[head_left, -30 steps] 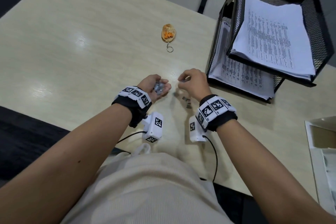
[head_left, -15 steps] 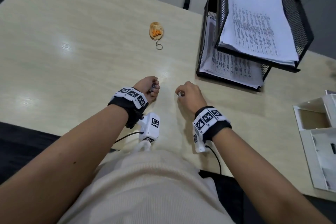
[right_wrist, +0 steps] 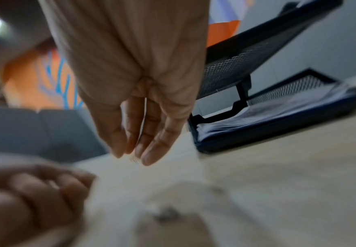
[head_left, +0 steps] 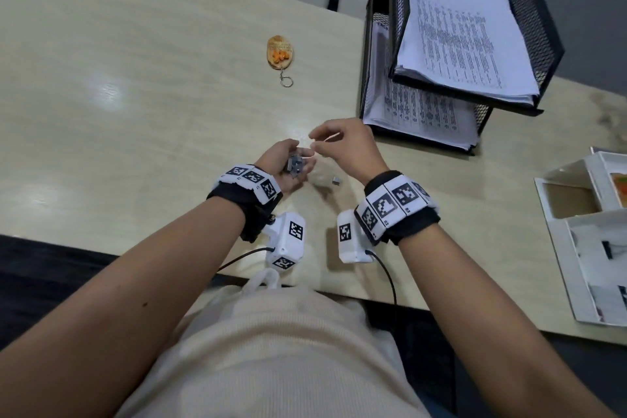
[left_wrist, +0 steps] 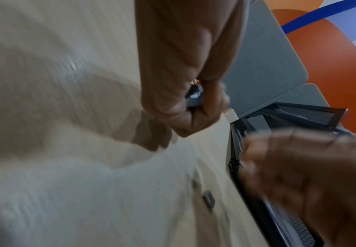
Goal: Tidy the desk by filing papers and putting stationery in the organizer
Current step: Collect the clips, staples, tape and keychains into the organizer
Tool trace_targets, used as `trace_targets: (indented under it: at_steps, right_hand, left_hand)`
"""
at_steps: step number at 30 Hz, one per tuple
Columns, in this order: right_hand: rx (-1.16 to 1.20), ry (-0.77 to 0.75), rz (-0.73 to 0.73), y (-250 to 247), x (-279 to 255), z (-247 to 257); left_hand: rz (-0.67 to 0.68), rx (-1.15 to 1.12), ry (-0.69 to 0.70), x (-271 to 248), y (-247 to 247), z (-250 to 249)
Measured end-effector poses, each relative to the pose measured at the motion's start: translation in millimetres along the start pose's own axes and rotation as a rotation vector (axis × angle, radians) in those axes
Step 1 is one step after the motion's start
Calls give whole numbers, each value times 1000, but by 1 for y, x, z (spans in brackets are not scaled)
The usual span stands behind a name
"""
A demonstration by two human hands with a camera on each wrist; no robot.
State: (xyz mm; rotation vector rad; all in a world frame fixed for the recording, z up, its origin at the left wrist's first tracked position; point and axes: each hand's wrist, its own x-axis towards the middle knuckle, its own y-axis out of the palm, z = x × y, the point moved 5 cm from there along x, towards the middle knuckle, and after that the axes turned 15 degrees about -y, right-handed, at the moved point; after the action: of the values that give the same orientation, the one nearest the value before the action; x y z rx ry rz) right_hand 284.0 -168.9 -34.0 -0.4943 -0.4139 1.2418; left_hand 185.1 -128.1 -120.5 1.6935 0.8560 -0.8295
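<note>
My left hand lies palm up just above the desk, its fingers curled round several small grey metal pieces; the left wrist view shows those pieces gripped in the curled fingers. My right hand hovers close beside it on the right, fingertips reaching over the left palm. The right hand's fingers hang straight and together in the right wrist view, with nothing visibly held. One more grey piece lies loose on the desk under the right hand, and it also shows as a blurred grey piece in the left wrist view.
A black two-tier mesh paper tray holding printed sheets stands at the back right. A white compartmented organizer sits at the right edge. An oval wooden keychain lies further back on the desk. Chairs stand behind the desk.
Half a second ago both hands were fists low on the desk. Now the left palm is turned up showing the pieces, and the right hand has lifted over it with straightened fingers.
</note>
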Motion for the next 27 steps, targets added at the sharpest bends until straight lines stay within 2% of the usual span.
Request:
trace_targets:
  at_steps: [3,7,10,12,16,20,23,27]
  right_hand:
    - [-163,46,32,-4,-9,-23]
    - [-437,64,265,12,-31,-52]
    - [-476,50,253,20,-32,-53]
    - [-417,55,208,22,-21,-45]
    - [-185,-37,127,32,16,0]
    - [-52,-128,250,48,58,42]
    - [-123,-138,193,47,105,41]
    - [-350,-21,147,41,169,15]
  left_hand:
    - [-27,66,-62,-3,-5,1]
    - [-47,29,-110,-6,-19,-1]
    - [-69,-6,-74,-6,-28,-5]
    - [-98,-57,-18,-6,-34,-12]
    - [-119,-198,66,-12,-43,-29]
    - [-77,-169,86,-20,-50,-52]
    - [-91,-83,66,-28,-56,-70]
    - [-117,-33,53,-31,-71,-87]
